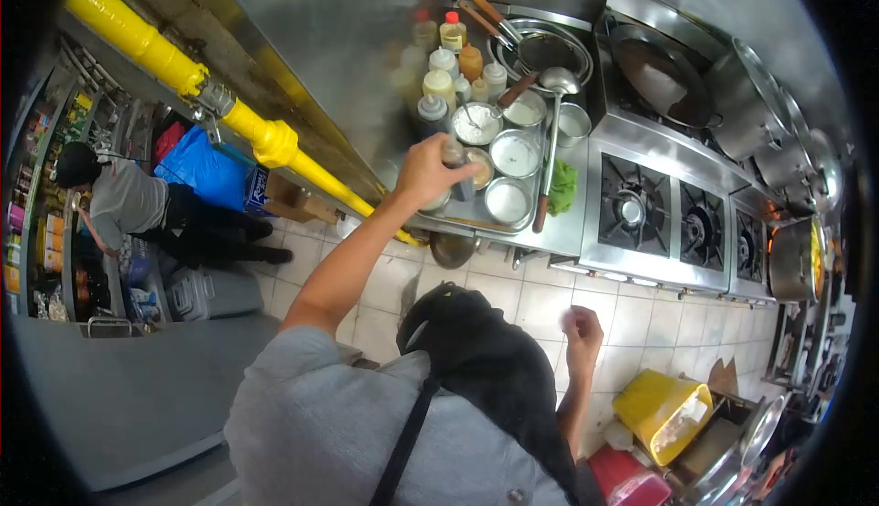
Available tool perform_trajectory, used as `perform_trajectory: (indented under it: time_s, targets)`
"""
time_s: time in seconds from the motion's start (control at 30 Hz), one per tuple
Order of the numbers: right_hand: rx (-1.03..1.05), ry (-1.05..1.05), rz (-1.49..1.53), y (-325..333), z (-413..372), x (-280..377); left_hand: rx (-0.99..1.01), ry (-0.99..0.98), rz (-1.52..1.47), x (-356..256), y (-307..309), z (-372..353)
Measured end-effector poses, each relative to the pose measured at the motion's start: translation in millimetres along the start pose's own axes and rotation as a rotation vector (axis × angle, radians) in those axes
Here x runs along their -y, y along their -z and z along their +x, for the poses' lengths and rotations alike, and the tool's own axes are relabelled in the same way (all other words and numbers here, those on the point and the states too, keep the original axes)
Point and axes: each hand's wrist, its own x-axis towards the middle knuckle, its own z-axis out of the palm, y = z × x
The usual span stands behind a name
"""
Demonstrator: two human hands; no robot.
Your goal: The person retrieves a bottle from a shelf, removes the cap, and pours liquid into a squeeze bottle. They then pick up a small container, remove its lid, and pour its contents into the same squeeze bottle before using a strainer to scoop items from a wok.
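My left hand (428, 173) reaches out over a steel tray (476, 222) of several small metal bowls and is closed around a small dark bottle (455, 154), held upright above the bowls. Some bowls hold white powders or paste. A cluster of squeeze bottles (441, 71) stands just behind the tray. My right hand (583, 327) hangs low over the tiled floor with its fingers curled in and nothing visible in it.
A ladle (555, 130) and a green cloth (562, 185) lie beside the tray. Gas burners (632, 208) and a wok (661, 76) are to the right. A yellow pipe (183, 71) runs along the wall. Another person (128, 204) bends over at the left. A yellow bin (661, 410) sits on the floor.
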Motion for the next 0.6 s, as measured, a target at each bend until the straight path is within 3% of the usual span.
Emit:
perform_trajectory:
  time_s: [0.1,0.23,0.37,0.4,0.47,0.6]
  targets:
    - [-0.06,-0.073,-0.133,-1.0,-1.1,-27.3,-0.096,0.066,0.089,58.6,-8.5,16.5]
    - [-0.162,-0.111,-0.251,22.6,-20.9,-155.6,-0.146,0.154,0.168,85.0,-12.1,35.1]
    - [-0.392,-0.664,0.104,48.7,-104.2,-233.2,-0.162,0.141,0.318,107.5,-32.0,47.4]
    - [-0.416,-0.724,0.214,57.0,-132.8,-251.6,-0.144,0.14,0.325,112.9,-36.5,50.9]
    - [-0.415,-0.796,0.241,66.6,-187.0,-259.3,-0.027,0.337,0.364,123.8,-46.5,58.7]
    - [-0.517,-0.965,0.228,60.9,-251.9,-309.0,0.1,0.439,0.382,158.1,-66.9,63.9]
